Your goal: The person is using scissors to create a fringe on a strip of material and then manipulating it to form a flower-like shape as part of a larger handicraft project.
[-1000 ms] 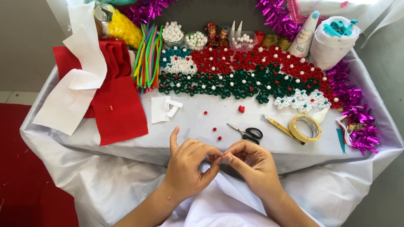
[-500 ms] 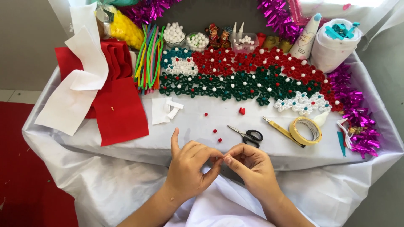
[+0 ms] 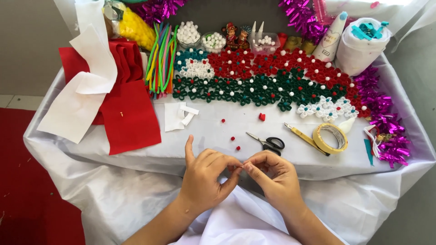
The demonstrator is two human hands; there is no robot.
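Something tiny and red (image 3: pixel 240 167) sits pinched between the fingertips of both hands, right at the near edge of the desk (image 3: pixel 213 136). It is too small to tell just what it is. The left hand (image 3: pixel 206 179) has its grip closed on one side of the bit, with one finger poking straight up. The right hand (image 3: pixel 274 174) has its grip closed on the other side, so the two hands meet in the middle. Holding it close like this likely keeps the little piece steady and easy to see. Just past the hands lie small red beads (image 3: pixel 232 138) on the white cloth, and black scissors (image 3: pixel 269 143) lie just beside the right hand. Farther right are a roll of tape (image 3: pixel 330 138) and a yellow craft knife (image 3: pixel 303 136). Near the back, rows of red, green and white paper flowers (image 3: pixel 268 81) lie flat. Red felt (image 3: pixel 127 111) and white felt (image 3: pixel 79 97) lie at the left, next to bright pipe cleaners (image 3: pixel 161 61). Purple tinsel (image 3: pixel 386 124) lies along the right side. Nothing stands between the hands and the beads.
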